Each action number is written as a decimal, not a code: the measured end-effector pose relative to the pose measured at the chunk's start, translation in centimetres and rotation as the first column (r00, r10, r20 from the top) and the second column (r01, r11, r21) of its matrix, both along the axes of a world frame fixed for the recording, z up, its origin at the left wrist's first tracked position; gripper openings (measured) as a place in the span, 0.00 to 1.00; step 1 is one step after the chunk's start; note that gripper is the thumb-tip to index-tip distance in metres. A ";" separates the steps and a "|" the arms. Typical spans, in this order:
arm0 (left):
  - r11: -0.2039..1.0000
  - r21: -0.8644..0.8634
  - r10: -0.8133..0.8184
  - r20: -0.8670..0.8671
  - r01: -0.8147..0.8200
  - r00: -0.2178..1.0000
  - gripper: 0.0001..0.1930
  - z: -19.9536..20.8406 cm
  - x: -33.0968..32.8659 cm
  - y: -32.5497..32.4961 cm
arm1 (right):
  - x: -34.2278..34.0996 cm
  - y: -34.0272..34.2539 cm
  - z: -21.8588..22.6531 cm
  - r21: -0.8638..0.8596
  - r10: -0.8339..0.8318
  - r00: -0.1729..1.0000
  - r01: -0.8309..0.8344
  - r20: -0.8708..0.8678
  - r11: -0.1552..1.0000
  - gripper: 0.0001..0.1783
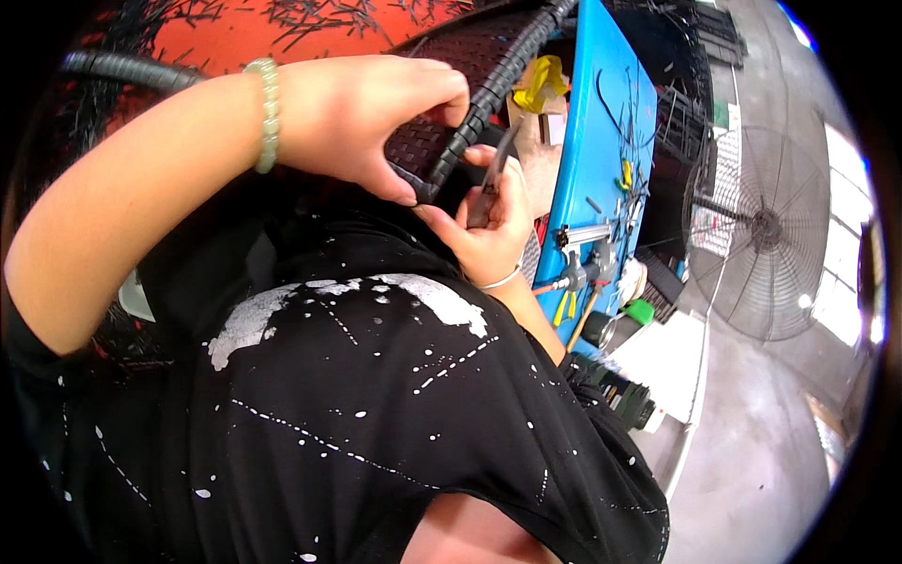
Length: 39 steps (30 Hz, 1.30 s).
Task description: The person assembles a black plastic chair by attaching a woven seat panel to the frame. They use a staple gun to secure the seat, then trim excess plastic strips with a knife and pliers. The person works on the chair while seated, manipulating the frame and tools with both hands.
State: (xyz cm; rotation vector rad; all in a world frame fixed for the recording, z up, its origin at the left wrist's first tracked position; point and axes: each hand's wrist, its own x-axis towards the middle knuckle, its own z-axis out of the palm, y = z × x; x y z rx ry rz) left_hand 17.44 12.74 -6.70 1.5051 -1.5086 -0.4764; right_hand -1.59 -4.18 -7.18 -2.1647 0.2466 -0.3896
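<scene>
A dark woven wicker piece with a strip-wrapped edge rail lies in front of my body. My left hand, with a green bead bracelet on its wrist, curves round its near corner. The thumb presses at the corner, and the fingers reach over the woven face toward the rail. Just right of the corner my right hand is closed round a narrow grey bladed tool, its tip pointing up and away. The right thumb touches the corner beside the left thumb. Some right fingertips are behind the rail.
At right stands a blue work table with a clamp-like metal tool, cut strips and a yellow bag beside it. A large fan stands farther right. Black strip scraps litter a red surface at the back left.
</scene>
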 end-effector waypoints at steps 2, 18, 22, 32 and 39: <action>0.999 0.010 0.030 0.025 -0.030 0.999 0.35 0.0 -0.1 0.1 | -0.2 0.1 0.0 0.039 -0.022 0.999 0.023 -0.029 0.999 0.41; 1.000 0.010 0.013 0.045 -0.014 0.999 0.33 -0.2 -0.3 0.3 | -0.2 0.2 0.3 0.047 -0.025 0.995 0.029 -0.094 0.998 0.50; 1.000 0.009 0.005 0.027 -0.005 1.000 0.33 -0.2 -0.2 0.3 | -0.1 0.1 0.6 0.022 -0.021 0.994 0.024 -0.103 0.999 0.48; 0.998 -0.007 -0.059 -0.074 0.059 0.996 0.29 0.3 -0.2 0.4 | 0.5 -0.8 1.1 -0.190 0.138 0.990 -0.139 -0.018 0.972 0.47; 0.992 0.103 -0.071 -0.054 0.076 0.996 0.30 0.8 -0.3 0.7 | 0.6 -1.0 0.9 -0.224 0.208 0.976 -0.188 0.070 0.956 0.45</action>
